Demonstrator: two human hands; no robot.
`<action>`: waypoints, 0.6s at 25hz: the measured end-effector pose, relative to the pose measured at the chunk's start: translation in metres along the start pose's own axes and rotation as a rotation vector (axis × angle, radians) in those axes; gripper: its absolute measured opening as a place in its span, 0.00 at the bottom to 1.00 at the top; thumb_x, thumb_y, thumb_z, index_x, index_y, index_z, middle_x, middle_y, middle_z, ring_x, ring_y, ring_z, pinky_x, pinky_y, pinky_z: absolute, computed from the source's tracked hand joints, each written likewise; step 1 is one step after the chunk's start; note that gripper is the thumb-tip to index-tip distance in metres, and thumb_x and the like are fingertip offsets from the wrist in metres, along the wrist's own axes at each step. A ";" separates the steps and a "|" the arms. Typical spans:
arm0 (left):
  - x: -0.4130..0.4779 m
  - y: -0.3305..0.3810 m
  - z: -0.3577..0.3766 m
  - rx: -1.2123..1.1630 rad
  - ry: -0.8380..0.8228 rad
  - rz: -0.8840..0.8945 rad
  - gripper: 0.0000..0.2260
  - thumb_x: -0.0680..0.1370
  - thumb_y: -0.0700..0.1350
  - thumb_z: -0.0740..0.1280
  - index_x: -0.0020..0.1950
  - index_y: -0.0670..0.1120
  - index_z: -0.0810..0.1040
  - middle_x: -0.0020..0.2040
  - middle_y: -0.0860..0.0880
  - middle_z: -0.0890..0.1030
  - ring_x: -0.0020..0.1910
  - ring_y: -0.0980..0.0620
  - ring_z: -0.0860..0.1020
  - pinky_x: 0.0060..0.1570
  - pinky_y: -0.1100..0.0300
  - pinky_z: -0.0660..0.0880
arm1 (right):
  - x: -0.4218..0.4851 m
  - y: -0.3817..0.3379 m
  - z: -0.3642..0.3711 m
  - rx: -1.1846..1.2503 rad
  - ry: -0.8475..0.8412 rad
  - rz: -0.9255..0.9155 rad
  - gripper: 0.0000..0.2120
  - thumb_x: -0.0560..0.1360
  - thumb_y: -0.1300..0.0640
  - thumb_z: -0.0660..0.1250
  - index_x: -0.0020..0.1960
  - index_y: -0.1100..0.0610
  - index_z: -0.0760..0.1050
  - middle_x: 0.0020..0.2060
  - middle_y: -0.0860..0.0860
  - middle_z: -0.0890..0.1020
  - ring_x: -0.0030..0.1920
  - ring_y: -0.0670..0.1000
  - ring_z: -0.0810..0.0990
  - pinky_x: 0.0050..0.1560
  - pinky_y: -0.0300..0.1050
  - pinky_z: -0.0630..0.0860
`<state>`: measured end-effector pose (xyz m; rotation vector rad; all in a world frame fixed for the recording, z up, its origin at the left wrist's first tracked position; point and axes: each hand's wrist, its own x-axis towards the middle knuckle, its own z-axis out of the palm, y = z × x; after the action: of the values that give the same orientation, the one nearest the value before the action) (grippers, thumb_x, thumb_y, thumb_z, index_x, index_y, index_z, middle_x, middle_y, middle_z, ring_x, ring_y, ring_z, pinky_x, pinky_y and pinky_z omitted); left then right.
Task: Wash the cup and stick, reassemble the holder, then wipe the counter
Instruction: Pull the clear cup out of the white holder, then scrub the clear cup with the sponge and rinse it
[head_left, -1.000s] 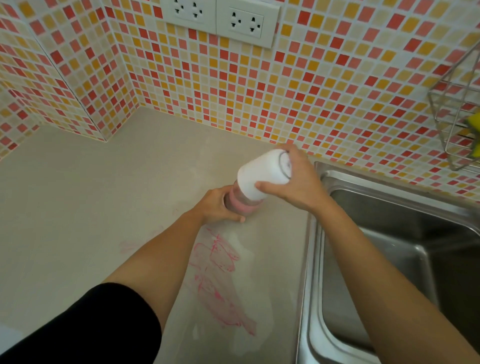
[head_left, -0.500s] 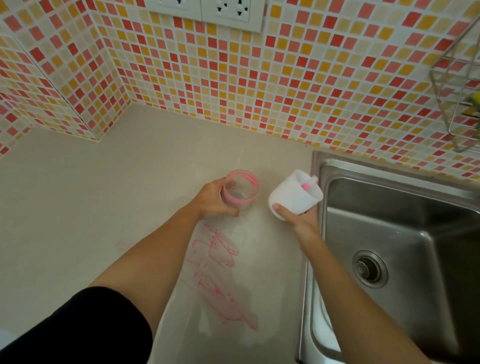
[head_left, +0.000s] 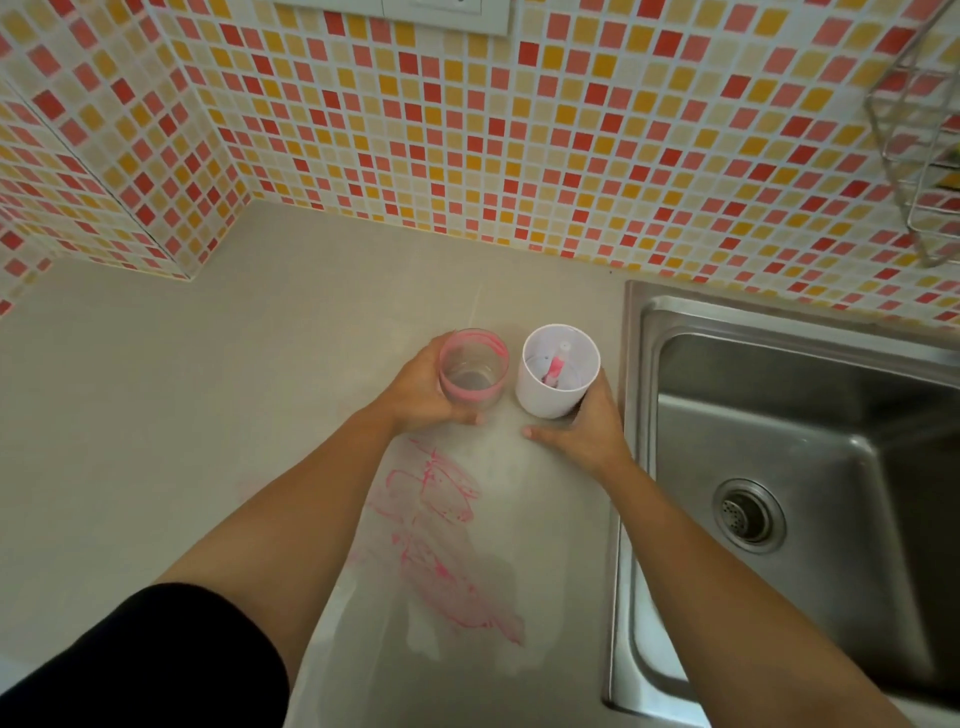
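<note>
A clear cup (head_left: 472, 371) smeared with pink stands upright on the beige counter (head_left: 208, 415), and my left hand (head_left: 421, 395) is wrapped around its left side. Just to its right stands a white holder (head_left: 550, 387), mouth up, with a pink-stained stick (head_left: 555, 366) inside it. My right hand (head_left: 582, 426) grips the holder from its lower right. The cup and the holder stand a small gap apart. Pink smears (head_left: 441, 540) streak the counter in front of both.
A steel sink (head_left: 810, 467) with a drain (head_left: 748, 514) lies right of the counter, its rim close to my right hand. Mosaic tile walls stand behind and to the left. A wire rack (head_left: 919, 130) hangs at upper right, wall sockets (head_left: 395, 13) at the top.
My right hand lifted the white holder off the cup, turned it mouth up and set it down to the right of the cup. My left hand kept hold of the cup.
</note>
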<state>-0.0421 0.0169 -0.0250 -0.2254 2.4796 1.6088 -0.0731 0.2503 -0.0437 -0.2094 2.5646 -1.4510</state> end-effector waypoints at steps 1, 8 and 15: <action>-0.002 0.001 0.001 -0.027 -0.004 0.006 0.44 0.56 0.44 0.83 0.67 0.57 0.64 0.60 0.58 0.74 0.59 0.61 0.74 0.51 0.75 0.69 | -0.006 0.002 -0.003 -0.077 -0.013 0.001 0.52 0.57 0.52 0.82 0.72 0.58 0.58 0.68 0.53 0.69 0.68 0.53 0.67 0.67 0.48 0.68; -0.044 0.010 0.014 -0.044 0.108 0.007 0.35 0.59 0.45 0.81 0.62 0.55 0.70 0.58 0.57 0.76 0.57 0.58 0.75 0.53 0.67 0.71 | -0.079 0.044 -0.024 -0.607 0.004 0.035 0.33 0.80 0.46 0.55 0.77 0.59 0.46 0.77 0.56 0.48 0.77 0.54 0.46 0.75 0.52 0.48; -0.110 0.045 0.090 -0.025 0.053 0.051 0.36 0.59 0.42 0.80 0.64 0.53 0.70 0.60 0.56 0.76 0.60 0.66 0.73 0.53 0.71 0.72 | -0.080 0.060 -0.054 -0.321 -0.103 -0.012 0.27 0.82 0.51 0.48 0.76 0.60 0.44 0.77 0.53 0.44 0.77 0.49 0.44 0.75 0.50 0.44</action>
<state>0.0605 0.1206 0.0038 -0.2127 2.5258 1.6752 -0.0092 0.3432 -0.0600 -0.3341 2.6994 -0.9950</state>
